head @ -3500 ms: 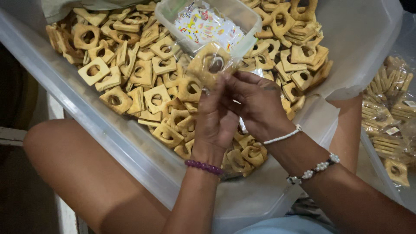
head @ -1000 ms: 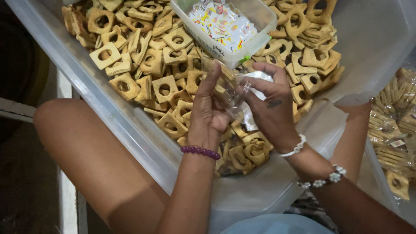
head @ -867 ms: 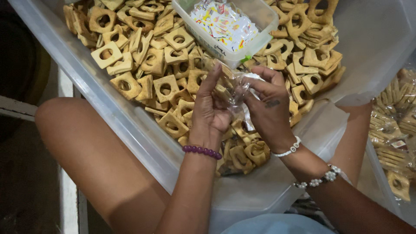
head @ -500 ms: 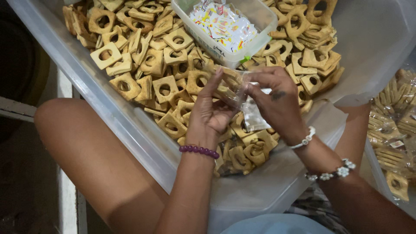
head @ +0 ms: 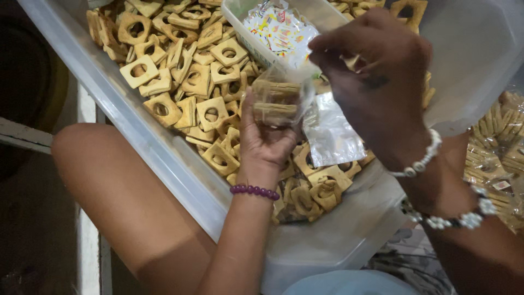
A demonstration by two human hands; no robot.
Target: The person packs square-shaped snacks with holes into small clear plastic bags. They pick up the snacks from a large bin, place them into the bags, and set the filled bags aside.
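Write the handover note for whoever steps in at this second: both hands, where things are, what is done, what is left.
Left hand: grip shut on a small clear bag holding a few square biscuits, held over the big plastic tub.
Right hand: raised at the bag's top edge, fingertips pinched; what they pinch cannot be seen.
Loose square biscuits with holes fill the tub. A small container of colourful slips sits on them; empty clear bags lie under the right hand. Filled packs lie at far right.
Done: bag loaded.
Left: bag not yet sealed; many biscuits unpacked.

Clear plastic bin [head: 164, 158] holds square holed biscuits [head: 188, 82]; small tub [head: 256, 46] atop.
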